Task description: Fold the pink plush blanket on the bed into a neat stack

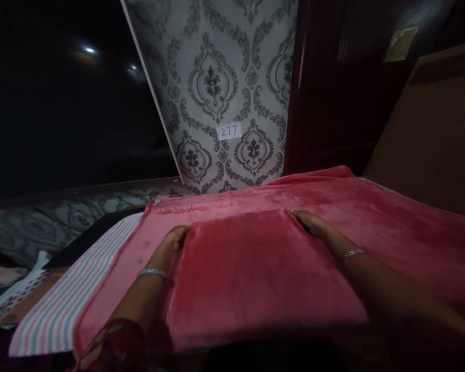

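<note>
Shows a folded red panel (251, 279) in the lower middle, lying on a spread pink-red blanket (391, 222), its narrower-looking end pointing away; cannot tell if joined to that blanket. Has the left grip (177, 237) at the panel's far left corner, fingers bent in against the edge, and the right grip (309, 222) at the far right corner, fingertips reaching its edge. Cannot tell, in this dim light, how far open either is or whether fabric is pinched. Wears a pale band (152, 272) on the left wrist, a patterned sleeve (116, 343) on that arm, and a silvery bangle (355, 253) on the right wrist. Continues leftward past the blanket's border to a striped cloth (77, 289), then a spotted cloth (21, 297). Rises behind to patterned wallpaper (213, 77) bearing a paper label (229, 131) marked 277, between a dark glossy screen (62, 103) at left and a dark reddish panel (333, 103) at right.
</note>
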Available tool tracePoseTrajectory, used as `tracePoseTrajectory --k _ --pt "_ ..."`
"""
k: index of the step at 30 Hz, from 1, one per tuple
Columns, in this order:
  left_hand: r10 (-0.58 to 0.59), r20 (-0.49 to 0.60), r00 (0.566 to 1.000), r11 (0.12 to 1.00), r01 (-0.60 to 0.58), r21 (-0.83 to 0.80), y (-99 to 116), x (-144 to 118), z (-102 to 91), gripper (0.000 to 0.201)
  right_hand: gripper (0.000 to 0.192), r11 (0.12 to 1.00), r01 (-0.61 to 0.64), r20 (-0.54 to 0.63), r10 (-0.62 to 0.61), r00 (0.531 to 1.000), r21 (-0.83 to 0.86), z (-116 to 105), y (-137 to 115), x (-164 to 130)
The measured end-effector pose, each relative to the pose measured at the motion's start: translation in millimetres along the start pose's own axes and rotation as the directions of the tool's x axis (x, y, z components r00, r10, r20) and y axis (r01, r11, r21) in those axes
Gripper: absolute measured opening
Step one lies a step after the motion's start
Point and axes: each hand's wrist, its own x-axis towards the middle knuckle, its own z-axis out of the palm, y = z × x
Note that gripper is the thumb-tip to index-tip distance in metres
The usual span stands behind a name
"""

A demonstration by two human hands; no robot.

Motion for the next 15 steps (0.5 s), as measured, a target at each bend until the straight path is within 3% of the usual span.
tracePoseTrajectory --k 2,5,10,15 --pt "-0.041 0.009 0.999 0.996 0.04 0.073 -9.1 11.4 7.6 0.04 0.063 0.991 -0.131 0.08 0.131 0.988 -0.004 13.0 6.3 8.9" --pt "-0.045 -0.008 0.999 0.979 0.045 0.201 -12.7 28.0 16.7 0.038 0.056 0.98 -0.17 0.096 0.18 0.979 -0.105 24.5 6.5 28.4" --pt "0.07 -0.166 0.984 0.882 0.016 0.47 -30.7 41.0 38.2 0.022 0.04 0.941 -0.199 0.008 0.209 0.978 -0.275 54.5 15.1 41.5" --pt "0.179 -0.291 0.94 0.796 0.036 0.604 -54.2 42.5 33.9 0.04 0.045 0.894 -0.261 -0.11 0.237 0.965 -0.364 60.5 42.0 31.5"
